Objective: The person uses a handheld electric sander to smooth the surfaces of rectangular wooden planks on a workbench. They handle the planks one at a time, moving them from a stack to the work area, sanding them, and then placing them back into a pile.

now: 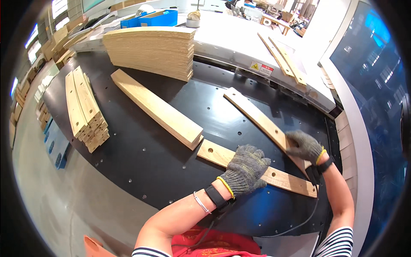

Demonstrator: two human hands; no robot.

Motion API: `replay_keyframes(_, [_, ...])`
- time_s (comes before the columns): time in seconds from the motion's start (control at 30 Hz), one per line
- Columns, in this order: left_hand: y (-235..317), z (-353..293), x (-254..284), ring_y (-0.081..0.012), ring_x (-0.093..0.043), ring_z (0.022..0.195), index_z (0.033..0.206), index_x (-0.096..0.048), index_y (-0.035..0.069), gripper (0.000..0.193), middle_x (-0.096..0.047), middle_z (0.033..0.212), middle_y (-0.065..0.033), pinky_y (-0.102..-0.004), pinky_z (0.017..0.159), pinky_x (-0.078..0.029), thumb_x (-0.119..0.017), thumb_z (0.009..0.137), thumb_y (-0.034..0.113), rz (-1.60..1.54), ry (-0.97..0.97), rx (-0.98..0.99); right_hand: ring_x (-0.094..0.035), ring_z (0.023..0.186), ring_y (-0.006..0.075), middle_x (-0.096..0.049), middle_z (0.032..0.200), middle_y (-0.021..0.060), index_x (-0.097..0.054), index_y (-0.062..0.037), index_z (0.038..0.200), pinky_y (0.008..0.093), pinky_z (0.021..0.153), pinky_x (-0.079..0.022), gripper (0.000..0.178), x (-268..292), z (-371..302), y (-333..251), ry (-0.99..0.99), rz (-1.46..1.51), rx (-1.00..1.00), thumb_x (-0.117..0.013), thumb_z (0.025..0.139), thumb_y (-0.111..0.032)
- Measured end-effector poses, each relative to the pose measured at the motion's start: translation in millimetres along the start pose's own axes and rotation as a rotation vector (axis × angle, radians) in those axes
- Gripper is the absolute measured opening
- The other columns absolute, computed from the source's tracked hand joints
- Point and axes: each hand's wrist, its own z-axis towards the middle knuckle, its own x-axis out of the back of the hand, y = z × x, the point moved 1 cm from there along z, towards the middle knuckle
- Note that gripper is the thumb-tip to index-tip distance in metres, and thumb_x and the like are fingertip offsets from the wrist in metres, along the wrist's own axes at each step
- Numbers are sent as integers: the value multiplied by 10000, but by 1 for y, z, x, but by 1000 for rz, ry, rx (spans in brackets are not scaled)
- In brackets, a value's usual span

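My left hand point(245, 170), in a grey knit glove with a yellow cuff, is closed over the middle of a drilled wooden slat point(291, 181) lying on the black table. Round holes show near both ends of that slat. A second drilled slat point(250, 110) runs slantwise from the far side towards me. My right hand point(305, 146), gloved the same way, grips its near part, with the fingers curled over its edge. The near ends of the two slats come close together under my right wrist. Left of them rests a plain stack of slats point(158, 109).
Behind stands a tall stack of boards point(147, 49); a pile of drilled slats point(83, 107) lies at the left. Two narrow slats point(282, 58) lie on the white machine bed point(227, 36). Blue bins point(158, 18) sit at the back. A dark cable point(295, 229) crosses the table's front.
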Motion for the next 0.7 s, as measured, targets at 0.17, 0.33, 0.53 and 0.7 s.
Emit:
replay_keyframes(0.17, [6,-1,6,-427,-362,1561,1492,-601,94,943,-545,1558,-173,-669,1305,-137,-868,705,538,97,77,-20,-703,1104,355,-709,1199,176,-703,-67,1344,432,987,-574,475,18,-32,-26,-368,174,23,-786,895,-200])
replay_keyframes(0.33, [-1,-2,-2,-446,-298,1584,1561,-522,101,1056,-461,1630,-205,-692,1295,-122,-843,722,656,120,-87,49,-728,995,368,-767,1112,176,-767,-73,1217,444,883,-587,340,32,14,-77,-527,-72,60,-729,966,-300])
replay_keyframes(0.53, [-15,-12,-14,-386,-380,1546,1548,-519,91,1088,-461,1622,-206,-545,1305,-237,-828,696,695,-79,-10,56,-706,1173,417,-726,1277,252,-676,-9,1374,466,1015,-570,658,-1,125,-231,123,155,334,-737,961,-518])
replay_keyframes(0.7, [-27,-10,-26,-344,-378,1553,1588,-467,99,1159,-453,1634,-187,-499,1320,-232,-792,698,767,-54,-110,74,-738,1040,414,-749,1065,247,-664,-3,1161,505,928,-584,606,-35,171,-293,49,20,305,-802,871,-518])
